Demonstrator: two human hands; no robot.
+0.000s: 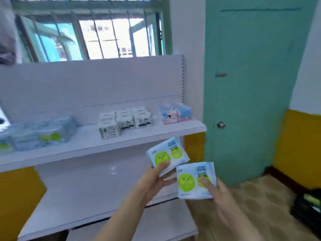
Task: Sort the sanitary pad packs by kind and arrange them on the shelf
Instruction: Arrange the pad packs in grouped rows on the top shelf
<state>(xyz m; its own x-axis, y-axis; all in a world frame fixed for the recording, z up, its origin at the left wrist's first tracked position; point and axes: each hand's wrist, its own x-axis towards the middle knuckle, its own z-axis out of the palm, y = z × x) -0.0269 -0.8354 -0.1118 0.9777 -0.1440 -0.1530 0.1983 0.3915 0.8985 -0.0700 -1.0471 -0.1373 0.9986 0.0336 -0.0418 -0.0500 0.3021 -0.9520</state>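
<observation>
My left hand [156, 180] grips a pale blue pad pack with green circles [167, 153], held tilted just below the upper shelf's front edge. My right hand [215, 190] holds a second pack of the same kind [192, 180], thumb across its front, slightly lower and to the right. On the white upper shelf [97, 145] lie matching blue-green packs [43, 134] at the left, white packs with black print [124, 120] in the middle, and pink-and-blue patterned packs [175, 113] at the right end.
A lower white shelf [78, 192] sits beneath the upper one. A teal door [251, 84] stands to the right, a barred window [90, 28] behind the shelf unit. A black crate [307, 209] rests on the patterned floor at the far right.
</observation>
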